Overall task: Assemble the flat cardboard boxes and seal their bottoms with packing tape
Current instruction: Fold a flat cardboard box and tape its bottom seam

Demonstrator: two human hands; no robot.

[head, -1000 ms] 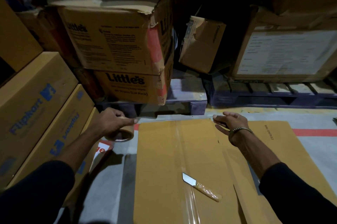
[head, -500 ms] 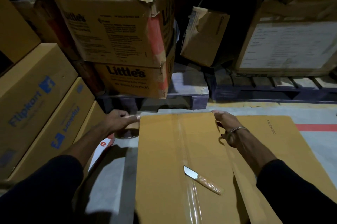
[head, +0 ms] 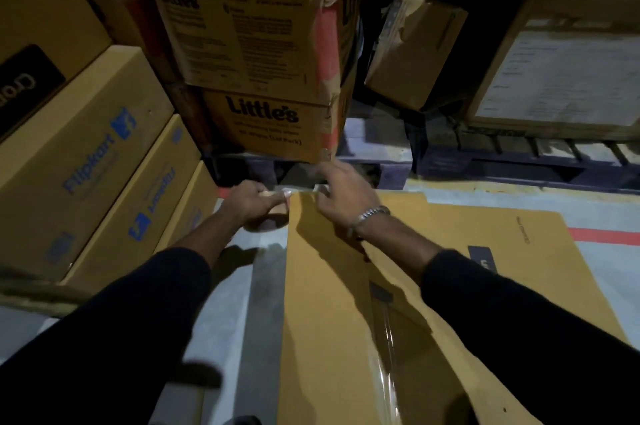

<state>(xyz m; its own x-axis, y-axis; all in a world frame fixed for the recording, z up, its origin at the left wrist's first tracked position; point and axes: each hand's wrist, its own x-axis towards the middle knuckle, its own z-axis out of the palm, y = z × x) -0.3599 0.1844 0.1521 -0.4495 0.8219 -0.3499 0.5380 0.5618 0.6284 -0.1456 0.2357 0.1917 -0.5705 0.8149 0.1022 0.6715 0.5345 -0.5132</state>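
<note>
At the far edge of the flat cardboard box (head: 332, 303) (its taped seam running away from the person), the left hand (head: 251, 203) grips the packing tape roll (head: 273, 216) while the right hand (head: 346, 199) pinches the tape's free end (head: 320, 188).

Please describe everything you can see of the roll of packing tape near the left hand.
The roll of packing tape is mostly hidden under the left hand, which grips it from above. Only its brownish lower rim and dark core show. It sits low over the grey floor, just left of the far corner of the flat cardboard box. A clear strip appears to run from it toward the right hand, whose fingers seem to pinch the end.
</note>
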